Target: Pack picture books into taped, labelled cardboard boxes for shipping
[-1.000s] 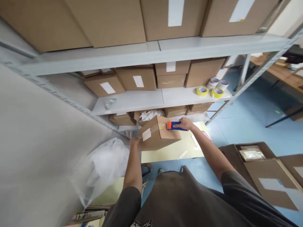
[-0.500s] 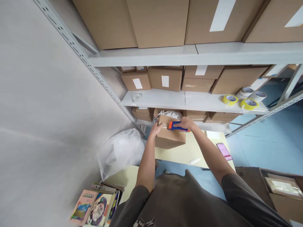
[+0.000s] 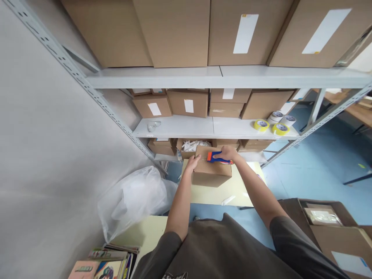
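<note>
A closed cardboard box (image 3: 212, 177) stands on the pale yellow table (image 3: 238, 192). My left hand (image 3: 192, 162) grips the box's upper left edge, thumb on top and fingers down the side. In my right hand (image 3: 227, 153) is a blue and orange tape dispenser (image 3: 214, 156), its orange end resting on the box top. My fingers wrap round its body and hide part of it. Whether tape runs from it to the box is too small to tell.
Behind the table, a metal shelf (image 3: 180, 126) carries cardboard boxes and several tape rolls (image 3: 280, 129). An open carton (image 3: 179, 144) holds white strips. A large plastic bag (image 3: 136, 193) lies at left, above books (image 3: 110, 267). An open carton (image 3: 345, 240) stands at lower right.
My view has shifted to the right, so the shelf sits further left. The box and both hands keep nearly the same hold, with the dispenser still on the box top.
</note>
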The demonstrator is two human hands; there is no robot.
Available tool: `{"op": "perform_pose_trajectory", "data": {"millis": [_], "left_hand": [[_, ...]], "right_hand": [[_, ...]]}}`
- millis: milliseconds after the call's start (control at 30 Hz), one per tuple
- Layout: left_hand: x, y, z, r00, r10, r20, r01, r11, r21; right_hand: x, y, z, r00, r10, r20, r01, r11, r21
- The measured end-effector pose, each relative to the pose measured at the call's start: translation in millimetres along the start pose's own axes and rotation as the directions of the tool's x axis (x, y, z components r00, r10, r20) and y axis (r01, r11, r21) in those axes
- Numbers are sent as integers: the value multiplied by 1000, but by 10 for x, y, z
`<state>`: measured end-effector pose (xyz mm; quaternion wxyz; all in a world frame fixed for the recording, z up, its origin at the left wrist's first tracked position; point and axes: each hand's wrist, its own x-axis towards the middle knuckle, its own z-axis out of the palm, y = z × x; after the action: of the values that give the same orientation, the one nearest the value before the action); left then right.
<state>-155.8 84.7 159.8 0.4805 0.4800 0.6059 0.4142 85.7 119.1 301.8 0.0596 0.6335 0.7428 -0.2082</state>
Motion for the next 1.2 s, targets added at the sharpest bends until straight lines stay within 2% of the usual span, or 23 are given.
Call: {"op": "perform_pose_trajectory", "data": {"millis": [133, 233, 333, 433, 500, 567, 667, 767, 833, 900, 933, 967, 1067, 1133, 1200], "left_hand": [[-93, -73, 355, 997, -73, 1, 73, 997, -2], [-109, -145, 487, 996, -87, 4, 87, 995, 48], [-46, -229, 499, 998, -69, -6, 69, 989, 127], [42, -324, 484, 998, -55, -4, 55, 986, 159], [86, -377, 486, 999, -39, -13, 41, 983, 180], [112, -410, 494, 999, -36, -2, 36, 979, 200], [137, -423, 496, 999, -38, 23, 32, 978, 204], [149, -413, 479, 999, -44, 30, 37, 980, 196], [149, -395, 462, 998, -59, 24, 54, 981, 187], [145, -369, 446, 997, -81, 18, 76, 982, 172], [142, -355, 441, 995, -93, 20, 88, 981, 170], [140, -342, 437, 994, -103, 22, 98, 980, 174], [134, -321, 438, 995, -97, 25, 91, 978, 189], [138, -328, 441, 996, -84, 25, 78, 981, 175], [150, -350, 442, 996, -92, 20, 87, 982, 166]], "right_hand": [[-20, 269, 98, 999, 32, 19, -31, 999, -12], [-82, 643, 139, 999, -12, 49, 11, 1000, 19], [-258, 1246, 76, 1000, 15, 13, -15, 1000, 15], [-549, 1933, -87, 992, 120, 21, -120, 992, -34], [-719, 2281, -208, 981, 188, 38, -185, 981, -63], [-776, 2449, -279, 969, 244, 33, -240, 966, -100], [-597, 2331, -180, 944, 330, 1, -325, 931, -166], [-303, 1936, 226, 940, 340, -11, -339, 934, -115], [-204, 1679, 625, 957, 287, 36, -284, 955, -83], [-232, 1531, 1065, 955, 294, 48, -290, 954, -76], [-284, 1511, 1284, 952, 299, 69, -296, 954, -52], [-350, 1526, 1494, 935, 350, 61, -351, 936, 11], [-544, 1696, 2036, 860, 507, 65, -508, 835, 212], [-603, 1829, 2314, 828, 553, 93, -554, 782, 284], [-582, 1926, 2538, 818, 561, 126, -569, 759, 318]]}}
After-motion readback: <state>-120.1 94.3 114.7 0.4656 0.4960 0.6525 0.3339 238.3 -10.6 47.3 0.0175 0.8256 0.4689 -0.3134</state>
